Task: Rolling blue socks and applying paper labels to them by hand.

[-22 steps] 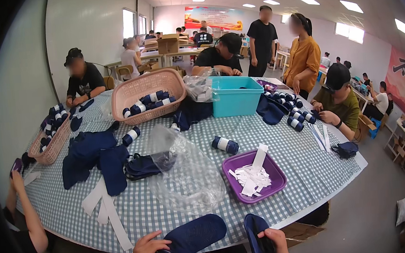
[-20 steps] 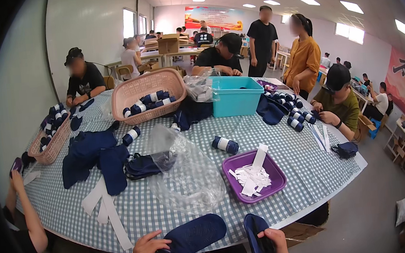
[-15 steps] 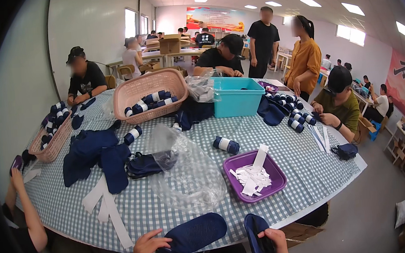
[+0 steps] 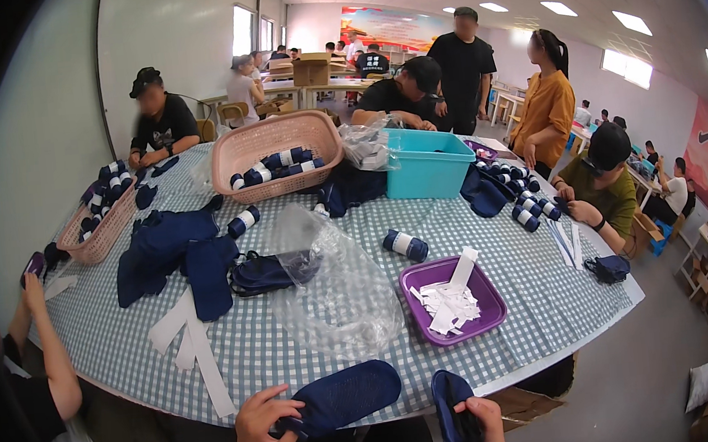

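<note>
At the table's near edge, my left hand (image 4: 263, 431) pinches the heel end of a navy fabric slipper (image 4: 354, 394). This slipper lies sole up, with its toe pointing right. My right hand (image 4: 483, 425) grips a second navy slipper (image 4: 448, 402) at its opening, and this one is held upright with the toe away from me. The two slippers are apart. Beyond them sits a purple tray (image 4: 500, 307) of white paper strips (image 4: 450, 305). A rolled navy bundle with a white band (image 4: 406, 245) lies behind the tray.
A clear plastic bag (image 4: 345, 306), loose navy slippers (image 4: 270, 270) and long white strips (image 4: 203, 369) lie left of centre. Farther back stand a pink basket (image 4: 227, 169) of bundles and a teal bin (image 4: 430, 172). Co-workers sit around the table; one person's hands (image 4: 33, 291) are at the left.
The whole view has shifted slightly, so the table's things appear a little farther right and higher. Both hands keep their hold on the slippers, with hardly any movement.
</note>
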### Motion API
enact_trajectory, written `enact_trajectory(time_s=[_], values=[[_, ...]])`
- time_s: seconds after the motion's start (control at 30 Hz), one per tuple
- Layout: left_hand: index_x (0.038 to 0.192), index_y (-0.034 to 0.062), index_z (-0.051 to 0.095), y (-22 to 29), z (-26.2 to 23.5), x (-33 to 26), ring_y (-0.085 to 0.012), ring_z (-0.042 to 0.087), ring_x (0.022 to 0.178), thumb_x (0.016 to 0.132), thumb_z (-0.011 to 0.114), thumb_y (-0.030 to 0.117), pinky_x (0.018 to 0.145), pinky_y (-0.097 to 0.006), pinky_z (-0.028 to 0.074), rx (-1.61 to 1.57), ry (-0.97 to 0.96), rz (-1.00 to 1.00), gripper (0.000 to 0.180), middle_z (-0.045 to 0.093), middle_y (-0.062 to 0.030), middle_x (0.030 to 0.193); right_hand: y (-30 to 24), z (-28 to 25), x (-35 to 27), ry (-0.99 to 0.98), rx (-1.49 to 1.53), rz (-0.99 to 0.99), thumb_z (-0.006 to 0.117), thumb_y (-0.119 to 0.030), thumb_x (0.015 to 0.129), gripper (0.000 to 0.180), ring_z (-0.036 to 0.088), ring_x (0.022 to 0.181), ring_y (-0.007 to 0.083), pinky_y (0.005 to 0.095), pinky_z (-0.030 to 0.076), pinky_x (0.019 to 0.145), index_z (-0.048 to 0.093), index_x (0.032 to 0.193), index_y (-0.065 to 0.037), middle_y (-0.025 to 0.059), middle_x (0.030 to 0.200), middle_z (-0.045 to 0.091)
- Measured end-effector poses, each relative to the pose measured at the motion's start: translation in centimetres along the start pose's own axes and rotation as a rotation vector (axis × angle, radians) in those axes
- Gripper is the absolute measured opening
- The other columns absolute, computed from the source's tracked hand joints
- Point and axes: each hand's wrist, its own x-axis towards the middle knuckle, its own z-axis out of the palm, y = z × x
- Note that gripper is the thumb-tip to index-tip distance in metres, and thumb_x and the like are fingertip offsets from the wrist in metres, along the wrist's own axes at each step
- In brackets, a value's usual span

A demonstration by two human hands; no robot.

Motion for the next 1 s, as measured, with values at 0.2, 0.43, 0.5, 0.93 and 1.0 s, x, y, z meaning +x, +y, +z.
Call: enact_trajectory(time_s=[0.2,0.43,0.5,0.93,1.0], values=[[0.078,0.0116,0.065,0.3,-0.9,-1.2,-0.0299,0.066,0.109,0.063,0.071,0.007,0.088,-0.039,0.051,0.037,0.056,-0.050,0.017,0.075,-0.0010,0.094,-0.1,1.1,0.6,-0.020,-0.008,0.011,0.059,-0.028,0.095,0.027,0.052,0.069,0.0054,0.0212,0.038,0.065,0.069,0.088,-0.004,-0.0044,0.077,0.062],[0.090,0.0112,0.065,-1.3,1.1,-0.5,-0.0268,0.061,0.118,0.065,0.070,0.003,0.088,-0.039,0.051,-0.094,0.041,0.060,0.026,0.071,0.0002,0.105,5.5,-7.4,3.2,-0.008,0.041,-0.010,0.052,-0.033,0.098,0.044,0.052,0.120,0.0211,0.0344,0.045,0.097,0.053,0.135,-0.009,0.0080,0.134,0.055],[0.088,0.0112,0.065,-1.1,0.7,-1.8,-0.0264,0.061,0.116,0.067,0.070,0.003,0.087,-0.039,0.050,-0.100,0.096,0.053,0.024,0.071,0.0008,0.104,6.1,-6.5,4.2,0.046,-0.164,-0.040,0.049,-0.033,0.099,0.045,0.053,0.119,0.0229,0.0365,0.045,0.098,0.052,0.136,-0.007,0.0107,0.134,0.055],[0.085,0.0123,0.065,-0.8,1.0,-2.4,-0.0258,0.063,0.108,0.068,0.067,0.005,0.085,-0.038,0.049,-0.084,0.202,0.007,0.019,0.069,-0.0013,0.100,6.1,-0.3,4.9,-0.083,-0.466,-0.241,0.047,-0.035,0.099,0.051,0.049,0.125,0.0256,0.0401,0.040,0.104,0.047,0.139,-0.004,0.0143,0.136,0.053],[0.086,0.0120,0.065,-0.4,0.7,-2.7,-0.0263,0.063,0.106,0.068,0.067,0.005,0.085,-0.038,0.049,-0.073,0.206,-0.006,0.019,0.068,-0.0033,0.100,6.2,0.1,4.7,-0.086,-0.482,-0.256,0.046,-0.036,0.099,0.051,0.048,0.126,0.0260,0.0407,0.040,0.105,0.047,0.140,-0.004,0.0149,0.137,0.053]])
